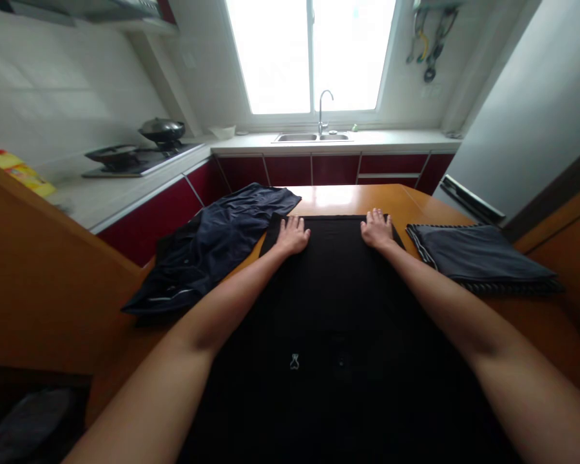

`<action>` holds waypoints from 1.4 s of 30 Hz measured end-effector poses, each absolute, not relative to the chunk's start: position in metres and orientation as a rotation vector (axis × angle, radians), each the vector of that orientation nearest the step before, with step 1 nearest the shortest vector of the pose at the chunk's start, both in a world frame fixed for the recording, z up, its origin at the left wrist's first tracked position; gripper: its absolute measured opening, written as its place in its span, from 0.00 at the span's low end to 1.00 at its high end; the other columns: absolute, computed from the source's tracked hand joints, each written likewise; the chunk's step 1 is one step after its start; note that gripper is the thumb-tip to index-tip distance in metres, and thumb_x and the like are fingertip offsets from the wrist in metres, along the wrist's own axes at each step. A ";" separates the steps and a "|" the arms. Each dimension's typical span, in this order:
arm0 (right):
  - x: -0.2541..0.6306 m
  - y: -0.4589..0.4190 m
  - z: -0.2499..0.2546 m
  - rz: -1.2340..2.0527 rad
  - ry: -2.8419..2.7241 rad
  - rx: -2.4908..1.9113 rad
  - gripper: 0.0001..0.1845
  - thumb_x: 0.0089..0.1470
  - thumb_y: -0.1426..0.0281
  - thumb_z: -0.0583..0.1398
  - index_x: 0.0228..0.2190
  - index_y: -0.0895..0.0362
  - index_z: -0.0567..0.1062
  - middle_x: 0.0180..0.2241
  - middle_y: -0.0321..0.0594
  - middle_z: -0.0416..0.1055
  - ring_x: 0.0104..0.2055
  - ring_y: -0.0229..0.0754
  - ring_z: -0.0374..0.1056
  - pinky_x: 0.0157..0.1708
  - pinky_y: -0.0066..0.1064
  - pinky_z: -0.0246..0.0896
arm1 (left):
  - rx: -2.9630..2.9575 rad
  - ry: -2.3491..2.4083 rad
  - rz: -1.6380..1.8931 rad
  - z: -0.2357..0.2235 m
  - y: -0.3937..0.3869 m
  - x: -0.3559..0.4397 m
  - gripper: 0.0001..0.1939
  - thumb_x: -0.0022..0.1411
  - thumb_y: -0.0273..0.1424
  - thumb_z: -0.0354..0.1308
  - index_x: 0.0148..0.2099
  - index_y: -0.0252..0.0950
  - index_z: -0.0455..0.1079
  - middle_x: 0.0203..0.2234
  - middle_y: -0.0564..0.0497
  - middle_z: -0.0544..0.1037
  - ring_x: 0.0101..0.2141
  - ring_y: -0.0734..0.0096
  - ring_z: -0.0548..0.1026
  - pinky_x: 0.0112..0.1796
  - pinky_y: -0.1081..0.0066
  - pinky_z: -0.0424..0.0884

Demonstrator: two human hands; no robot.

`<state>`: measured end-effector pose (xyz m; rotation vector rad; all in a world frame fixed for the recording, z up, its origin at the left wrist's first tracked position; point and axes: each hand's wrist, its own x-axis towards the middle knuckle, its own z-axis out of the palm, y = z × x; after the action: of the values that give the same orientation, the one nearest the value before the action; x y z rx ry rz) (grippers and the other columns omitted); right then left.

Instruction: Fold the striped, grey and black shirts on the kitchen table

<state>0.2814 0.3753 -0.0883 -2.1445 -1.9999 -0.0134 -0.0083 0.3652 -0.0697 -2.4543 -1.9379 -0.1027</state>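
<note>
A black garment point(336, 290) lies spread out on the wooden table point(338, 196), its straight far hem running across near the table's far side. A small pale emblem shows on the black cloth closer to me. My left hand point(294, 236) rests flat on the garment's far left corner, fingers stretched out. At the far right corner, my right hand point(377, 229) presses down flat in the same way. Both arms reach forward over the cloth. What lies nearest my body is too dark to make out.
To the left lies a heap of dark navy clothing point(222, 235). Folded grey cloth point(483, 254) sits at the table's right. Beyond are a sink point(297, 137), a stove point(147, 162) with a lidded pan point(162, 131), and a refrigerator point(531, 109) on the right.
</note>
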 end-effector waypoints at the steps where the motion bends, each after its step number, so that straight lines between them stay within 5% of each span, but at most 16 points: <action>1: 0.261 0.367 -0.089 0.034 -2.050 -2.088 0.36 0.68 0.60 0.41 0.69 0.69 0.51 0.73 0.57 0.39 0.74 0.52 0.33 0.69 0.52 0.28 | -2.543 -1.849 -0.121 -0.073 0.351 0.009 0.35 0.74 0.43 0.35 0.74 0.24 0.47 0.73 0.37 0.43 0.72 0.52 0.39 0.68 0.49 0.36; 5: 0.208 0.324 -0.095 0.214 -2.232 -1.907 0.35 0.69 0.59 0.41 0.70 0.63 0.51 0.73 0.52 0.41 0.74 0.50 0.35 0.70 0.51 0.32 | -2.812 -1.652 -0.107 -0.087 0.299 0.042 0.37 0.74 0.48 0.33 0.75 0.31 0.44 0.73 0.42 0.43 0.72 0.54 0.40 0.67 0.47 0.41; 9: 0.246 0.294 -0.091 0.222 -2.236 -1.948 0.34 0.69 0.58 0.43 0.69 0.62 0.55 0.72 0.50 0.43 0.74 0.49 0.37 0.70 0.48 0.33 | -2.644 -1.891 -0.021 -0.073 0.280 -0.014 0.36 0.74 0.50 0.34 0.75 0.36 0.45 0.73 0.46 0.43 0.72 0.59 0.40 0.68 0.53 0.40; 14: 0.291 0.262 -0.067 0.152 -2.003 -2.154 0.33 0.70 0.63 0.42 0.67 0.72 0.55 0.71 0.62 0.44 0.74 0.56 0.39 0.69 0.52 0.35 | -2.521 -2.001 0.009 -0.038 0.259 -0.076 0.33 0.75 0.40 0.35 0.74 0.24 0.46 0.72 0.32 0.46 0.71 0.50 0.43 0.67 0.50 0.44; 18: 0.232 0.219 -0.060 0.202 -2.121 -1.942 0.31 0.70 0.62 0.43 0.68 0.62 0.55 0.72 0.52 0.45 0.74 0.50 0.39 0.69 0.48 0.38 | -2.689 -1.773 0.023 -0.045 0.212 -0.040 0.32 0.75 0.42 0.39 0.74 0.30 0.49 0.72 0.39 0.48 0.71 0.55 0.44 0.67 0.53 0.43; 24: 0.184 0.160 -0.082 0.356 -2.282 -1.740 0.33 0.69 0.58 0.44 0.69 0.59 0.53 0.73 0.51 0.42 0.74 0.50 0.36 0.69 0.52 0.35 | -2.874 -1.710 -0.022 -0.074 0.150 -0.007 0.36 0.74 0.49 0.35 0.75 0.35 0.43 0.73 0.41 0.42 0.72 0.50 0.41 0.66 0.43 0.43; 39: 0.270 0.158 -0.092 0.165 -2.065 -2.078 0.34 0.68 0.57 0.45 0.67 0.62 0.58 0.72 0.53 0.46 0.74 0.51 0.40 0.69 0.49 0.35 | -2.726 -1.911 -0.260 -0.075 0.137 -0.051 0.34 0.74 0.46 0.42 0.73 0.31 0.52 0.72 0.38 0.46 0.71 0.51 0.43 0.67 0.48 0.41; 42: 0.275 0.160 -0.096 0.178 -2.081 -2.056 0.34 0.68 0.57 0.44 0.67 0.62 0.59 0.72 0.53 0.47 0.74 0.52 0.40 0.69 0.50 0.36 | -2.822 -1.928 -0.515 -0.069 0.141 -0.061 0.31 0.71 0.45 0.49 0.69 0.33 0.62 0.69 0.39 0.57 0.70 0.51 0.51 0.67 0.51 0.47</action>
<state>0.2751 0.1595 -0.0959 -2.0561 -2.0806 0.1779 -0.0607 0.1408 -0.0686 -2.8215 -1.9281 -0.5154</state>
